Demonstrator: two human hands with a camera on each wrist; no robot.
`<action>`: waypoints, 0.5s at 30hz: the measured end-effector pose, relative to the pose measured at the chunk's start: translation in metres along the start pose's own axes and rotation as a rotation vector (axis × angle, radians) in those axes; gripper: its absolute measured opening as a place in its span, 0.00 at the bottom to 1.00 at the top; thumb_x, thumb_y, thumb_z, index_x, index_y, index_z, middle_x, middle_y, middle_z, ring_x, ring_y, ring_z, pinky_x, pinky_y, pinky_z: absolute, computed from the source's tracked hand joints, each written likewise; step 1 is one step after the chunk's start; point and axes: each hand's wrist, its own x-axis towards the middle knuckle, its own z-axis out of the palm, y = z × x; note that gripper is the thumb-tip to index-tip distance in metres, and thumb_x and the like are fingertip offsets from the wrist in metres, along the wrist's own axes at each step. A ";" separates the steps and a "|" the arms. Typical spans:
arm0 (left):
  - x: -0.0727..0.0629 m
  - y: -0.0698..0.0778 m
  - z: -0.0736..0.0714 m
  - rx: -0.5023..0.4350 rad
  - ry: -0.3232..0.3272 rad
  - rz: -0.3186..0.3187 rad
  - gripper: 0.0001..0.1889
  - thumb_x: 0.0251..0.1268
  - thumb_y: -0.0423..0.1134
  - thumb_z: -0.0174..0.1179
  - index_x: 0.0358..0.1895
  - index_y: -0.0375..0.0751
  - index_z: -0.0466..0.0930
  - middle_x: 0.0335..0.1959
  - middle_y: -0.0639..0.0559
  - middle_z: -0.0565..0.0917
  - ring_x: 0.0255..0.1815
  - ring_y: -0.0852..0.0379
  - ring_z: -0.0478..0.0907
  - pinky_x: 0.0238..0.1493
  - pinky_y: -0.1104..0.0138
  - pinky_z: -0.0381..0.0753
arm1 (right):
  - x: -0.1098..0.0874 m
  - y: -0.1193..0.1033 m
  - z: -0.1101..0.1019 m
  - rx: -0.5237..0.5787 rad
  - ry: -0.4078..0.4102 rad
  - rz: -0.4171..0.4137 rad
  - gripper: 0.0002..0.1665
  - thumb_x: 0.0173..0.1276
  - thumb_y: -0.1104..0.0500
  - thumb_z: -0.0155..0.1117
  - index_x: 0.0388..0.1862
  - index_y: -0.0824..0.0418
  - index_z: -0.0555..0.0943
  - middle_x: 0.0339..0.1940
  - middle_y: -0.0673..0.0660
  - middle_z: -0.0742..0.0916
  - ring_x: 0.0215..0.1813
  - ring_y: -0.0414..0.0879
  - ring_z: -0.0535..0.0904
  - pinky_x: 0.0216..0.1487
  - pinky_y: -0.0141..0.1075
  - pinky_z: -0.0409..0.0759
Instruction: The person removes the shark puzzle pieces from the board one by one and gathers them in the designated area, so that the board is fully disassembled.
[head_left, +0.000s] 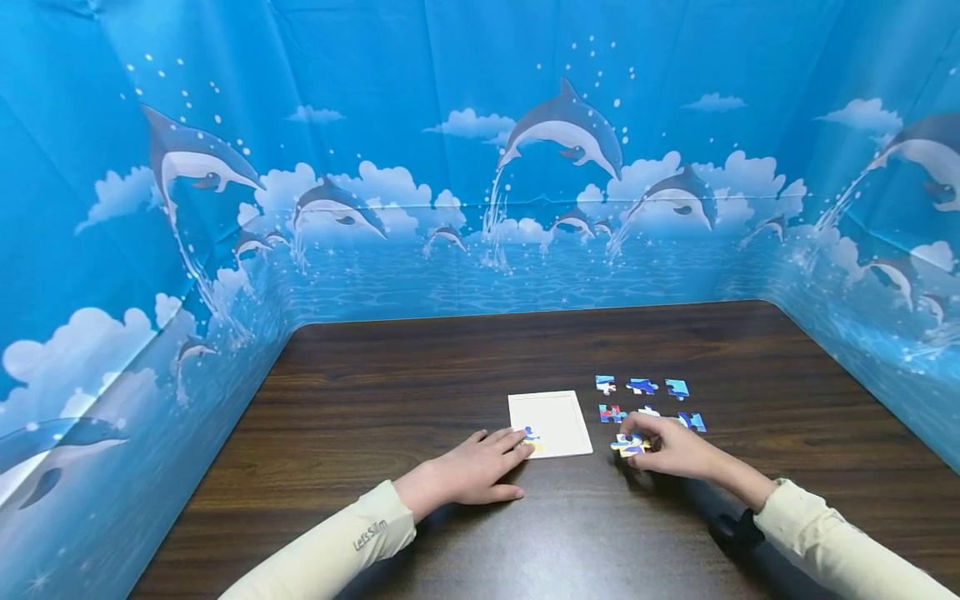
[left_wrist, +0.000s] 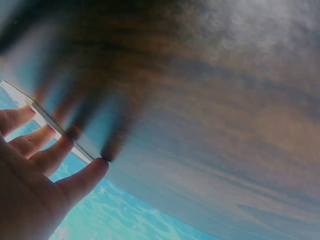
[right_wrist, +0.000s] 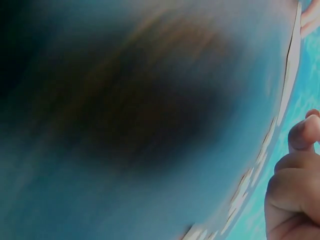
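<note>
A square white puzzle board (head_left: pixel 562 421) lies on the table, with a blue and yellow puzzle piece (head_left: pixel 531 435) in its lower left corner. My left hand (head_left: pixel 483 467) is spread flat, its fingertips resting on the board's left edge by that piece. In the left wrist view the fingers (left_wrist: pixel 85 180) are extended along the board's edge (left_wrist: pixel 60 129). To the right of the board, my right hand (head_left: pixel 671 446) pinches a white, yellow and blue jigsaw piece (head_left: pixel 628 444) between thumb and fingers. The right wrist view shows curled fingers (right_wrist: pixel 295 185); the pinched piece is not visible there.
Several loose jigsaw pieces lie in rows beyond the right hand, among them a blue one (head_left: pixel 677 388) and a red and blue one (head_left: pixel 612 413). The right hand partly covers the nearer row. A blue dolphin-print curtain (head_left: pixel 420 275) surrounds the dark wooden table (head_left: pixel 375 375).
</note>
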 end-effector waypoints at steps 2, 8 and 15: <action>0.000 0.000 0.000 -0.007 -0.004 -0.004 0.34 0.69 0.60 0.45 0.73 0.51 0.53 0.76 0.50 0.54 0.76 0.52 0.54 0.67 0.49 0.64 | -0.003 0.005 -0.003 -0.014 0.000 0.027 0.15 0.56 0.63 0.65 0.42 0.60 0.75 0.36 0.53 0.79 0.30 0.32 0.69 0.27 0.28 0.70; 0.000 0.000 -0.001 -0.027 -0.024 -0.012 0.34 0.69 0.60 0.44 0.74 0.51 0.52 0.76 0.50 0.52 0.76 0.52 0.53 0.68 0.49 0.62 | -0.011 0.014 -0.011 -0.062 -0.021 0.086 0.15 0.56 0.62 0.66 0.42 0.58 0.75 0.29 0.51 0.76 0.28 0.33 0.66 0.26 0.29 0.66; 0.001 0.000 -0.003 -0.023 -0.026 -0.004 0.34 0.69 0.60 0.44 0.74 0.51 0.52 0.76 0.50 0.53 0.76 0.52 0.53 0.68 0.48 0.62 | -0.015 0.017 -0.017 -0.156 -0.032 0.111 0.16 0.52 0.61 0.70 0.41 0.57 0.78 0.25 0.49 0.73 0.28 0.35 0.64 0.26 0.28 0.63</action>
